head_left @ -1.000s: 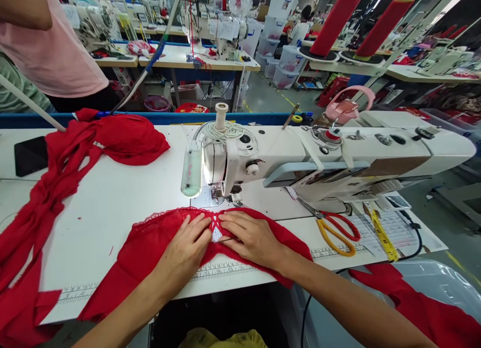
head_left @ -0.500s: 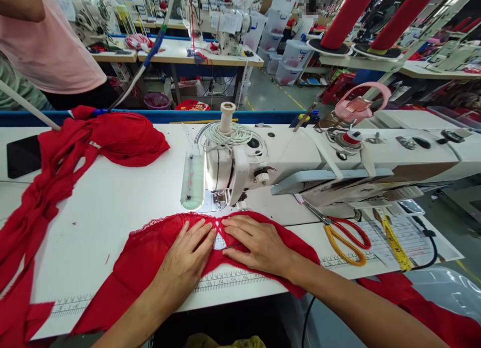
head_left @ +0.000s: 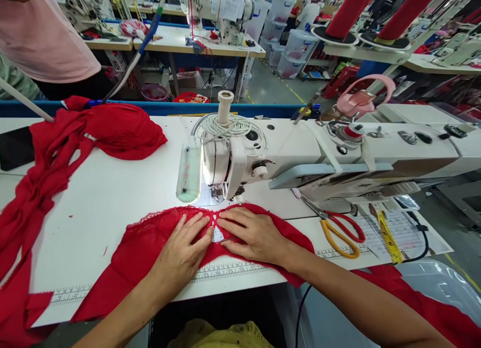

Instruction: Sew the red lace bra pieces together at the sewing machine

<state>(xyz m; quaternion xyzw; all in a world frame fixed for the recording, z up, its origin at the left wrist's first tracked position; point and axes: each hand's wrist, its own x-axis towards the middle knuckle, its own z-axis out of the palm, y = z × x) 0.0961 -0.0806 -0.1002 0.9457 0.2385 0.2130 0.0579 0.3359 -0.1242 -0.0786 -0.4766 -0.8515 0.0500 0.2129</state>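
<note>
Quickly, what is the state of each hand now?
Left hand: open, flat on the red fabric.
Right hand: open, flat on the same fabric.

A white sewing table (head_left: 112,198) carries a sewing machine (head_left: 300,152), a red lace garment (head_left: 143,243) at its front edge, a heap of red fabric (head_left: 75,137), scissors (head_left: 340,230) and a yellow tape measure (head_left: 387,233).

Two hands are in view, one left hand (head_left: 180,253) and one right hand (head_left: 255,236), on one red lace piece (head_left: 143,243). The counter (head_left: 112,188) carries one sewing machine (head_left: 300,152), one pair of scissors (head_left: 338,229), one yellow measuring tape (head_left: 387,233) and one heap of red fabric (head_left: 75,137). Behind stand two red thread cones, a left cone (head_left: 351,7) and a right cone (head_left: 408,7).
</note>
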